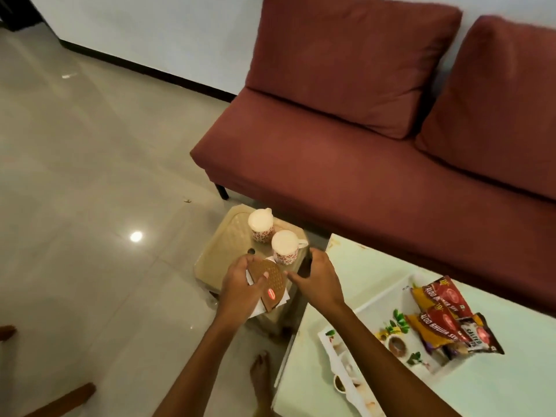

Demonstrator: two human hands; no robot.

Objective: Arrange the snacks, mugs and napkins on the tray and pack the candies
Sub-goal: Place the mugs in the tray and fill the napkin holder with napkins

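Note:
My left hand (240, 285) grips a brown napkin holder (270, 279) with white napkins (258, 310) in it, over the near edge of a beige stool (216, 254). My right hand (316, 276) hovers just right of the holder, fingers apart, holding nothing. Two white mugs with red patterns stand on the stool: one further back (261, 224), one nearer (285, 246). On the white table at right, a white flowered tray (376, 299) holds several red and yellow snack packets (445, 317).
A maroon sofa (376, 152) runs behind the stool and table. The pale green table (511, 380) fills the lower right. Glossy tiled floor (90, 206) spreads to the left. A bare foot (261, 374) stands beside the table's edge.

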